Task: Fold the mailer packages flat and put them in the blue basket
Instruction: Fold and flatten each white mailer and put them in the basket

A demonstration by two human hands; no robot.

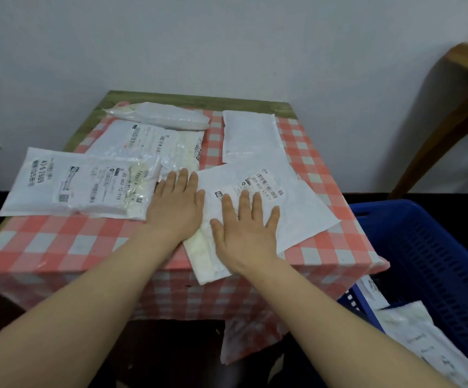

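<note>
Both hands lie flat, palms down, fingers spread, gripping nothing: the left hand (177,204) and right hand (245,226) press side by side on a white mailer with a barcode label (280,208) at the near edge of the counter (67,242), which wears a red-checked cloth. Beyond this mailer rests a plain white mailer (248,135); to its left lies a stack of labelled mailers (84,183). Right of it, below the counter, stands the blue basket (434,247), with folded mailers (420,337) inside.
</note>
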